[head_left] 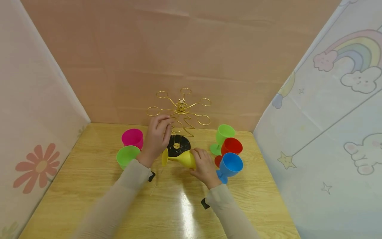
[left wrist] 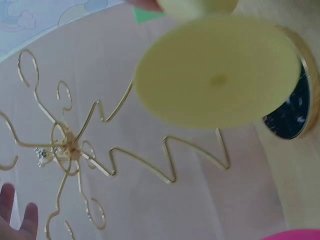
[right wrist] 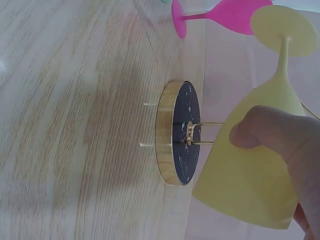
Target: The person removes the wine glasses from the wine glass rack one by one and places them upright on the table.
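My right hand (head_left: 205,166) grips a yellow plastic goblet (right wrist: 250,165) round its cup, the thumb lying along the outside. The goblet is tipped on its side, its round foot (left wrist: 215,75) pointing left toward my other hand. Held a little above the table, it is in front of a gold wire glass rack (head_left: 181,108) with looped arms and a round black base (right wrist: 185,135). My left hand (head_left: 156,136) is raised beside the rack's lower wires, fingers extended and holding nothing; in the left wrist view only some fingertips (left wrist: 27,217) show.
To the left stand a pink goblet (head_left: 132,137) and a green goblet (head_left: 127,156). On the right are another green goblet (head_left: 224,134), a red goblet (head_left: 232,146) and a blue goblet (head_left: 231,165). A cloth-covered wall (head_left: 179,49) rises behind the wooden table (head_left: 143,212).
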A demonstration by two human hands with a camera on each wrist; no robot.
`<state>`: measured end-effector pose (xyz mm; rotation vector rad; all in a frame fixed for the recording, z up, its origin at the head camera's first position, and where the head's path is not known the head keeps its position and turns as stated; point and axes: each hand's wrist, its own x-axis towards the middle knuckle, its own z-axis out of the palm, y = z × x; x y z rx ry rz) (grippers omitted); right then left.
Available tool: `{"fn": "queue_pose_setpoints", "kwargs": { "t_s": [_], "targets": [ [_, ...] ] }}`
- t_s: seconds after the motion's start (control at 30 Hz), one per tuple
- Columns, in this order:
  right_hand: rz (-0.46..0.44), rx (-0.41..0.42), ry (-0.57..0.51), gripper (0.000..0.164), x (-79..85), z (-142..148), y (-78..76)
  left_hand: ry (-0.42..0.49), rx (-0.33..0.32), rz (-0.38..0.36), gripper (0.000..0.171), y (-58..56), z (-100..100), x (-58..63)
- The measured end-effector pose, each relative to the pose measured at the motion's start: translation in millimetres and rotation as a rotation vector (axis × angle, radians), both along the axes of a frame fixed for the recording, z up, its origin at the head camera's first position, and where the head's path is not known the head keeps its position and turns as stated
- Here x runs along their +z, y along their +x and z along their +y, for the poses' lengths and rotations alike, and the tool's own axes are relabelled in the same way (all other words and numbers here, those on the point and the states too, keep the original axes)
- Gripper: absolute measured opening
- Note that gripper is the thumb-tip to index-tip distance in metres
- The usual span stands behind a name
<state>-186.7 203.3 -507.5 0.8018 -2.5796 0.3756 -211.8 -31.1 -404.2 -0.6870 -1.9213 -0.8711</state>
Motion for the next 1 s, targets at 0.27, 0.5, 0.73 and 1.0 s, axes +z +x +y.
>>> {"fn": "queue_pose_setpoints", "kwargs": {
  "t_s": [0.27,0.5,0.73,1.0],
  "targets": [
    [0.015,0.011,0.047,0.080,1.3,0.9,0.6,0.096,0.074,-0.113,0.019,26.7,8.7,-39.1],
    [0.085,0.022,0.137,0.082,2.7,-1.5,1.1,-0.096,0.071,-0.215,0.016,31.8,15.1,-62.1],
    [0.098,0.017,0.205,0.081,10.5,-5.6,4.3,-0.320,0.133,-0.308,0.027,28.5,16.2,-66.6],
    [0.142,0.003,0.212,0.078,16.0,-9.1,2.8,-0.522,0.143,-0.377,0.044,25.9,17.6,-67.5]
  ]
}}
